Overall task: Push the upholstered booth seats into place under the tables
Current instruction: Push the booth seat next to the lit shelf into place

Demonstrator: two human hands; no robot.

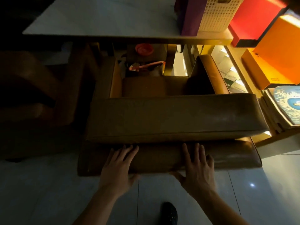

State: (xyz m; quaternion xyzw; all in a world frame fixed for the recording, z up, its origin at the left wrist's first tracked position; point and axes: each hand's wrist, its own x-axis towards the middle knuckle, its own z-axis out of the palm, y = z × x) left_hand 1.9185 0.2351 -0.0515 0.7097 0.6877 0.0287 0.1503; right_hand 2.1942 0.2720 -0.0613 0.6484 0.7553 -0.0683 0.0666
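A brown upholstered booth seat (175, 117) stands in front of me, its backrest nearest and its cushion (154, 86) facing a white table (97, 18). The seat's front end sits under the table's near edge. My left hand (118, 166) and my right hand (196, 166) lie flat, fingers spread, on the lower padded roll (227, 156) at the back of the seat, thumbs under its bottom edge. Neither hand closes around anything.
Another brown seat (32, 98) stands at the left in shadow. Red (253, 18) and orange boxes (279, 51), a purple box and a white perforated basket (217, 15) crowd the right. Stacked magazines (282, 108) lie on a shelf. Red items (144, 49) sit beneath the table. My foot (169, 213) is on the tiled floor.
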